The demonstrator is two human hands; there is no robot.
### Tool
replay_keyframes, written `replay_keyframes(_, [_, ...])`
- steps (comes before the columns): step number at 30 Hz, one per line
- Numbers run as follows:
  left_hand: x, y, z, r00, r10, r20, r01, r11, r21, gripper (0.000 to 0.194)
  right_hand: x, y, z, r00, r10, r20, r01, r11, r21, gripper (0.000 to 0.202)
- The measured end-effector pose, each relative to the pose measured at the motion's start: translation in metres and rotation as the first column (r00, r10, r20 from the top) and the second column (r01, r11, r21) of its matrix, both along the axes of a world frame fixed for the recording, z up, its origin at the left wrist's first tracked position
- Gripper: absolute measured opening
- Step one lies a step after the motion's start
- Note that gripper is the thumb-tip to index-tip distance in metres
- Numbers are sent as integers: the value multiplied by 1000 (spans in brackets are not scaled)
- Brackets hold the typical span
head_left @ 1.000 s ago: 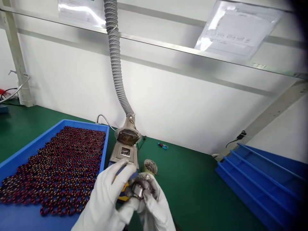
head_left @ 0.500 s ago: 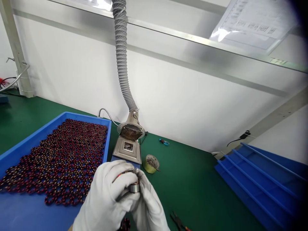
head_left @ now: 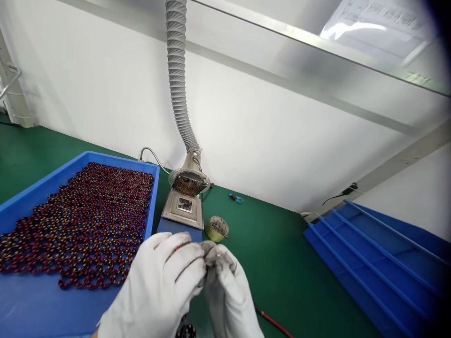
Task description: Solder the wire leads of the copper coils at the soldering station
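Both my hands wear white gloves and meet at the lower middle of the head view. My left hand (head_left: 162, 281) wraps round a ring-shaped wound coil (head_left: 178, 249); only a thin strip of red and orange shows between the fingers. Against it, my right hand (head_left: 230, 286) is closed in a pinch, its fingertips stained grey. What lies between those fingertips is too hidden to make out. Below the hands, part of another dark ring with gold dots (head_left: 186, 331) shows. A blue tray (head_left: 35, 300) on the left carries many dark rings (head_left: 102, 220) with red and gold dots, laid in rows.
Beyond my hands stands a metal box with a square opening (head_left: 184, 206), under a fume hood (head_left: 190, 180) on a grey hose (head_left: 176, 75). Nearby are a small tin (head_left: 217, 229) and a blue-handled tool (head_left: 236, 198). Stacked blue trays (head_left: 373, 253) lean at right; a red handle (head_left: 275, 323) lies near.
My left fingers have closed further over the coil, hiding its silvery metal side. My right fingertips have shifted slightly right and up into a pinch. The whole view has tilted downward a little.
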State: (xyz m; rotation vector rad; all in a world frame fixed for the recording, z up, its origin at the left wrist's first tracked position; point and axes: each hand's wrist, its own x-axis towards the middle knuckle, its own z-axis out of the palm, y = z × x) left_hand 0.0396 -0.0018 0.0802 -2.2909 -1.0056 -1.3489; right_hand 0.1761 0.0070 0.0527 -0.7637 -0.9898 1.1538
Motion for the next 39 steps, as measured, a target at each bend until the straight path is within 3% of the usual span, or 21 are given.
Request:
replay_keyframes(5, [-5,4,-5,999,29,25,-29,1000,-3,17,-10,1,-9,998,-35,-57,29,994,-102,34])
replay_keyframes(8, [-7,7,-7,999,37,33,-36,999,-19,22,-15,8,-29,998,15,-68,-25,989,-143,41])
replay_keyframes(11, [-8,9,-10,998,-37,43,43,991,-129,24,-14,11,-39,984,81,-157,-113,972,-206,41])
replay_keyframes(15, [-12,11,-14,981,-163,101,188,917,-352,31,-13,0,-19,937,128,-326,-213,947,-240,32])
replay_keyframes(18, [-16,15,-16,964,-196,180,252,889,-383,27,-18,-11,1,889,185,-420,-309,918,-249,28])
replay_keyframes(20, [-18,17,-17,928,-243,284,334,881,-337,18,-21,-13,9,856,237,-460,-379,892,-247,29])
replay_keyframes(23, [-21,19,-15,824,-290,487,481,812,-331,15,-25,-13,10,812,296,-504,-453,863,-223,31])
replay_keyframes(26, [-25,18,-12,726,-155,670,524,755,-394,17,-24,-12,5,782,323,-534,-485,852,-195,30])
replay_keyframes(28, [-27,17,-10,732,-79,677,496,742,-450,16,-23,-13,2,764,321,-560,-493,850,-185,27])
replay_keyframes(30, [-27,16,-9,785,-111,610,485,722,-493,23,-23,-14,-1,756,286,-589,-475,858,-194,22])
replay_keyframes(33, [-19,15,-10,761,-181,623,528,730,-433,19,-26,-13,-2,772,225,-594,-435,869,-235,23])
replay_keyframes(36, [-15,14,-15,654,-173,736,570,752,-331,11,-31,-11,-1,770,232,-594,-445,863,-240,28])
replay_keyframes(39, [-18,14,-17,540,-74,838,577,757,-305,12,-32,-10,-1,735,254,-629,-485,845,-224,27])
